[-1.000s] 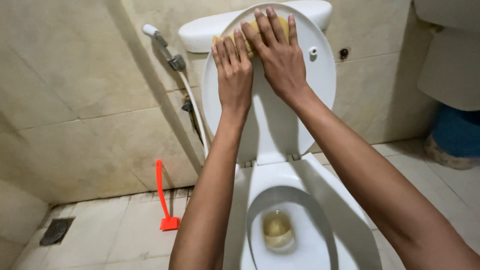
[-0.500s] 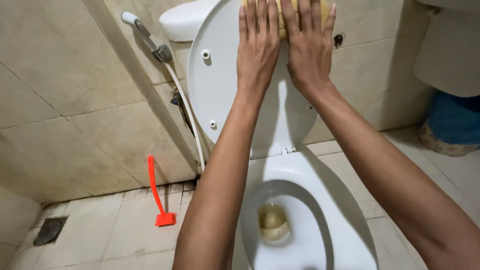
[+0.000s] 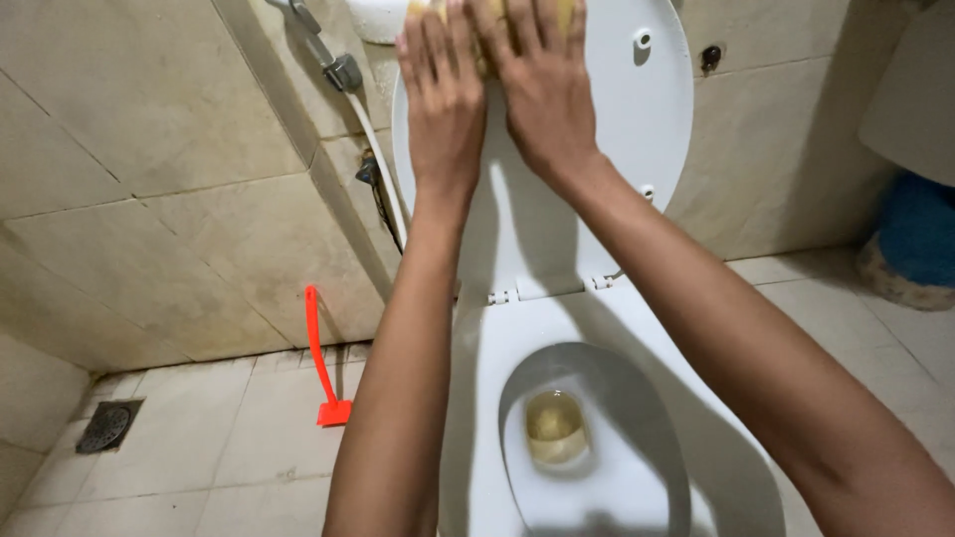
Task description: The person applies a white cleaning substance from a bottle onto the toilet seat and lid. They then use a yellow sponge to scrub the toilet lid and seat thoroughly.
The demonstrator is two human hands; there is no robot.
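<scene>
Both hands (image 3: 497, 99) flat, grip open, pressing yellow sponge (image 3: 567, 12) against raised lid (image 3: 637, 119).

Beige tiled walls (image 3: 149, 149), pale tiled floor (image 3: 199, 447), floor drain (image 3: 107, 426) in corner, red brush (image 3: 323, 358) against wall

Both hands press flat on a yellow sponge (image 3: 492, 20) against the raised white toilet lid (image 3: 617, 139) — left hand (image 3: 443, 99) beside right hand (image 3: 542, 94). Below, the bowl (image 3: 587, 447) holds yellowish water. A red brush (image 3: 323, 363) leans on the wall.
</scene>
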